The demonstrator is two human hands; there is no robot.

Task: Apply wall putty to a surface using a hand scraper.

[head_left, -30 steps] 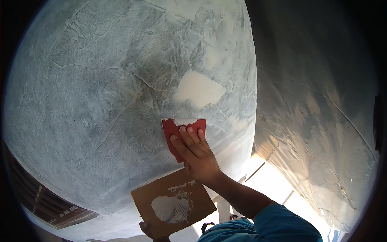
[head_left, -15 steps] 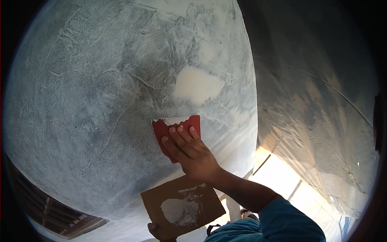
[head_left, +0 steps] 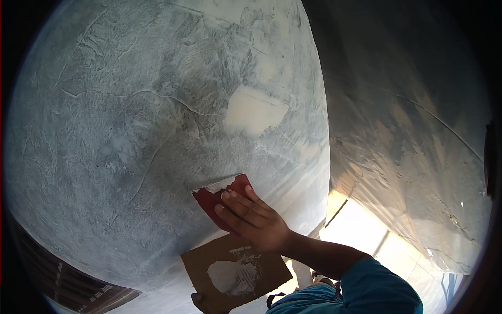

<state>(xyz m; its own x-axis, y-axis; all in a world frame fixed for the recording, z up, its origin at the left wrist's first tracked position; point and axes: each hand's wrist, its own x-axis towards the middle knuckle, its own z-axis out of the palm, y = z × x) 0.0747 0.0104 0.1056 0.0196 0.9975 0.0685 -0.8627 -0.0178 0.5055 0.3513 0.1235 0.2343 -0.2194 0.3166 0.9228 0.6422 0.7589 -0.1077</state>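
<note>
My right hand (head_left: 259, 220) grips a red putty spreader (head_left: 208, 202), its fingers lying along the flat face. White putty coats the ragged front edge of the spreader. It is held close over the grey-white plastered wall (head_left: 110, 152); I cannot tell whether the edge touches. Below it, my left hand (head_left: 200, 302) holds a brown board (head_left: 201, 259) by its lower left corner, with only the thumb side showing. A smeared heap of white putty (head_left: 224, 276) lies on the board. Above the spreader, a smooth cream-white patch (head_left: 254, 112) stands out on the wall.
A thin raised line (head_left: 130, 94) crosses the wall's middle. Darker sheeting (head_left: 402, 141) hangs along the right side. A dark slatted opening (head_left: 68, 280) sits at the lower left. Bright sunlit flooring (head_left: 361, 222) shows at the lower right.
My right hand has moved the spreader down from near the pale patch toward the board and tilted it, its right corner now higher. The board has stayed nearly in place.
</note>
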